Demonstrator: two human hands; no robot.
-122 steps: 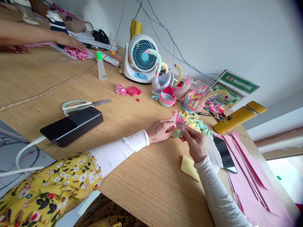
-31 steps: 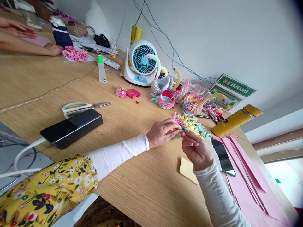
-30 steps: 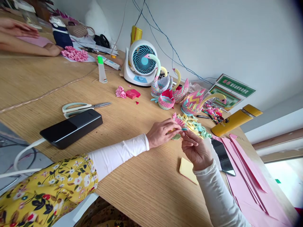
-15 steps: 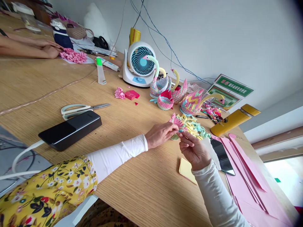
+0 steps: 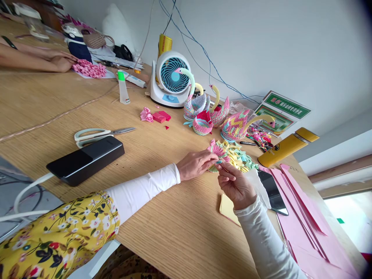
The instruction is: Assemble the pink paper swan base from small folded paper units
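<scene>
Left hand point(image 5: 192, 166) and right hand point(image 5: 236, 184) were both pinching one tiny blue-green folded-paper piece point(image 5: 219, 161).
It sat between their closed fingertips, right by a round pink-and-green pleated paper piece point(image 5: 217, 150), with loose yellow and green folded-paper bits point(image 5: 240, 156) piled just beyond.

vs 4 s ago: left hand point(image 5: 192, 166) fingertips shifted from the 8 o'clock side of the pink folded-paper fan point(image 5: 216, 149) to its 6 o'clock, now meeting right hand point(image 5: 236, 184) on a small teal paper piece point(image 5: 219, 162). Up at 10 o'clock, co-worker's hands point(image 5: 62, 64): one was over the pink pile point(image 5: 88, 69), now both together at its 9 o'clock edge. Dark wristband point(image 5: 9, 42) now showing.
</scene>
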